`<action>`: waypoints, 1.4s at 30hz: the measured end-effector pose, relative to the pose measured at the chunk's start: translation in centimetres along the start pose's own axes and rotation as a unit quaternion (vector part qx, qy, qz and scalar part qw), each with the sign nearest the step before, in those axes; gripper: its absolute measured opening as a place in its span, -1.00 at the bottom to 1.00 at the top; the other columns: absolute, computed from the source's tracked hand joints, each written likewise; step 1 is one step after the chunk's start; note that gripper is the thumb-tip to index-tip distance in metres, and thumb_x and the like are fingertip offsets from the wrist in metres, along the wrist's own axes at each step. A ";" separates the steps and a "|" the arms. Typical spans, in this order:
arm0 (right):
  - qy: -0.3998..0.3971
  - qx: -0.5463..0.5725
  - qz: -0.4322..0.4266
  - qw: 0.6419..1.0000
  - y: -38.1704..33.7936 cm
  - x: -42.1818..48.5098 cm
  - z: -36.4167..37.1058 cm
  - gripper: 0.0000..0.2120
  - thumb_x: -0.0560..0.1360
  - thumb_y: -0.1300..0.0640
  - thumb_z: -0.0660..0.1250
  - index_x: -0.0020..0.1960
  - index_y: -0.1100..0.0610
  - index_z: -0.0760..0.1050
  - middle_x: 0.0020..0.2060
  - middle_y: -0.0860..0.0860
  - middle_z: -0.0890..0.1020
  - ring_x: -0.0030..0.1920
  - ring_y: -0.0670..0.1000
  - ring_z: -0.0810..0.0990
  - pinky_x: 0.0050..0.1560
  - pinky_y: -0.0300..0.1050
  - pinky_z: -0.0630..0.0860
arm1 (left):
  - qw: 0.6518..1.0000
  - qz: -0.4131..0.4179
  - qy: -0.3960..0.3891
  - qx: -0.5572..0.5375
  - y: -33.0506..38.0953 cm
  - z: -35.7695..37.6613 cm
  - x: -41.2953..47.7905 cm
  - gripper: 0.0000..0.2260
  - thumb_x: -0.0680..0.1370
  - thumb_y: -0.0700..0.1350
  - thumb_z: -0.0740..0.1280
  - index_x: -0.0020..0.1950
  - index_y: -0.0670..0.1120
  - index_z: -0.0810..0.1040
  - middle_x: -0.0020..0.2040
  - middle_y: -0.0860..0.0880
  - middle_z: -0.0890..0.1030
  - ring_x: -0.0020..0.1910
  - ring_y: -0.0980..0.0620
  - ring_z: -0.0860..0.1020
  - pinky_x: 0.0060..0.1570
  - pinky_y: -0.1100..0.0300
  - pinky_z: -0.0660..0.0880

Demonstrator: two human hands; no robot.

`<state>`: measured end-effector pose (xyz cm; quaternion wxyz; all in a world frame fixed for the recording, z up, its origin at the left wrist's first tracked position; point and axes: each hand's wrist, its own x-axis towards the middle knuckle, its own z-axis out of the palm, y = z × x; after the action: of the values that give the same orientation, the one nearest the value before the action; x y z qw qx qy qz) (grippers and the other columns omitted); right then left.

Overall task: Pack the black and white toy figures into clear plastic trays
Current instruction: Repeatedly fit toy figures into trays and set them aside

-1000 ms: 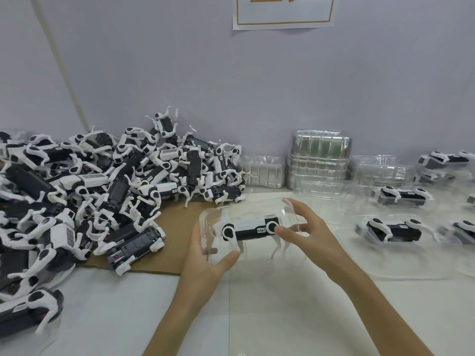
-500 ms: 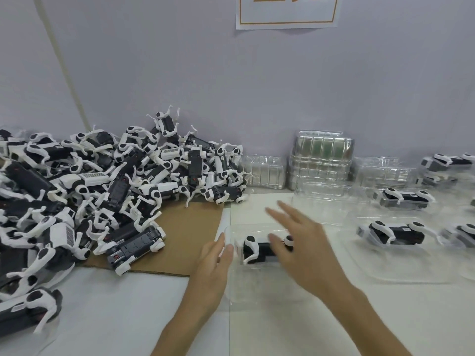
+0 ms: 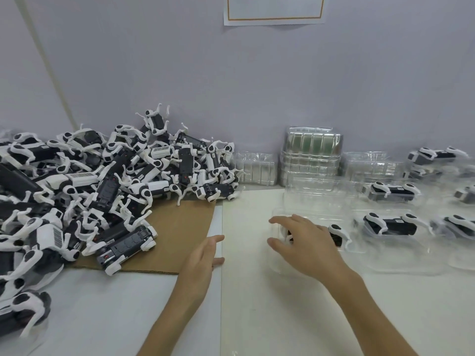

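A black toy (image 3: 337, 233) with white legs lies in a clear tray (image 3: 279, 213), mostly hidden beneath the spread right hand (image 3: 305, 244). At its nine o'clock the left hand (image 3: 203, 260) lies flat, holding nothing.

Both bare forearms enter from the lower edge and converge toward the centre. Left hand (image 3: 203, 263): fingers straight and close together, pointing up and to the right, thumb set apart; it holds nothing. Right hand (image 3: 305, 246): palm down, fingers spread and slightly bent, pointing left, forearm angled in from the lower right. The hands are apart.
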<state>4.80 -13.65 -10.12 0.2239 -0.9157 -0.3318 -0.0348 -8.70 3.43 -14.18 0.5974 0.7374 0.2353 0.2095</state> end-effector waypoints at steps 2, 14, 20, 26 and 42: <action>0.002 0.008 0.016 1.000 0.5 0.2 -0.3 -0.61 0.53 -0.10 0.28 0.35 -0.20 0.41 0.09 -0.17 0.48 0.26 -0.08 0.45 0.39 0.00 0.19 | 1.000 -0.003 0.002 -0.006 -0.1 0.0 0.1 -0.72 0.71 -0.01 0.05 0.24 0.13 0.53 0.32 0.08 0.52 0.08 0.08 0.64 0.16 0.22 0.47; 0.076 0.033 0.178 0.981 5.4 1.3 -2.5 -0.62 0.52 0.18 0.23 0.28 -0.09 0.51 0.18 -0.01 0.54 0.26 0.06 0.48 0.45 0.12 0.16 | 1.000 -0.003 0.002 -0.007 -0.4 -0.1 0.3 -0.72 0.70 0.02 0.06 0.27 0.13 0.52 0.34 0.10 0.48 0.04 0.14 0.66 0.29 0.10 0.44; 0.162 0.030 0.247 0.955 8.3 1.1 -3.4 -0.60 0.48 0.32 0.25 0.23 0.02 0.58 0.26 0.13 0.54 0.36 0.17 0.42 0.51 0.18 -0.08 | 1.000 -0.003 0.005 -0.005 -0.3 -0.1 0.1 -0.72 0.70 0.01 0.06 0.25 0.14 0.53 0.31 0.10 0.49 0.02 0.17 0.65 0.27 0.13 0.44; 0.287 0.054 0.236 0.927 8.7 0.8 -3.6 -0.56 0.35 0.42 0.31 0.12 0.07 0.63 0.13 0.17 0.60 0.22 0.24 0.50 0.43 0.16 0.14 | 1.000 0.007 0.000 0.002 -0.2 0.1 0.0 -0.75 0.71 0.01 0.05 0.17 0.19 0.52 0.30 0.06 0.49 0.02 0.17 0.64 0.19 0.17 0.44; 0.086 -0.118 0.041 0.988 6.7 11.5 -1.4 -0.83 0.48 0.21 0.40 0.06 0.08 0.55 0.12 0.06 0.58 0.15 0.13 0.53 0.29 0.06 0.28 | 0.998 0.031 -0.031 0.041 -1.0 -0.1 0.2 -0.83 0.66 -0.06 0.22 0.10 0.15 0.58 0.10 0.23 0.60 0.09 0.17 0.58 -0.06 0.44 0.40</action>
<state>18.06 -12.00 -9.04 0.1435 -0.9422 -0.2666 -0.1433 -8.68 3.76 -15.16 0.5671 0.7744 0.2020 0.1947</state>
